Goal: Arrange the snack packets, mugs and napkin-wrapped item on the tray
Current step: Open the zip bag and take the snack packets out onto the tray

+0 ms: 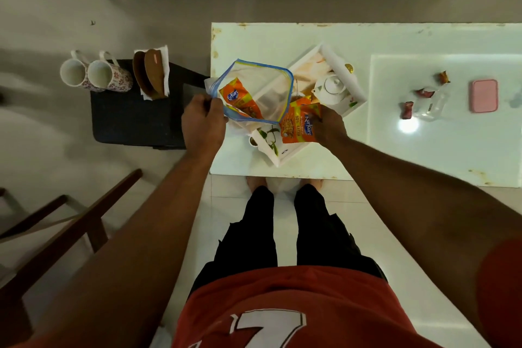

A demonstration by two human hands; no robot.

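Note:
My left hand (204, 116) grips the rim of a clear zip bag (262, 87) held open over the white tray (288, 155). One orange snack packet (240, 100) lies inside the bag. My right hand (329, 126) pinches a second orange snack packet (300, 124) just outside the bag, above the tray. A white teapot (330, 87) stands on the tray. Two floral mugs (96, 72) lie on their sides on a dark stool (135, 118) to the left. Beside them is the napkin-wrapped brown item (152, 73).
The tray sits on a white table (324, 34). At the right of the table lie small sweet wrappers (425, 93), a clear glass piece (436, 106) and a pink case (483, 96). A wooden chair (70, 223) stands at lower left.

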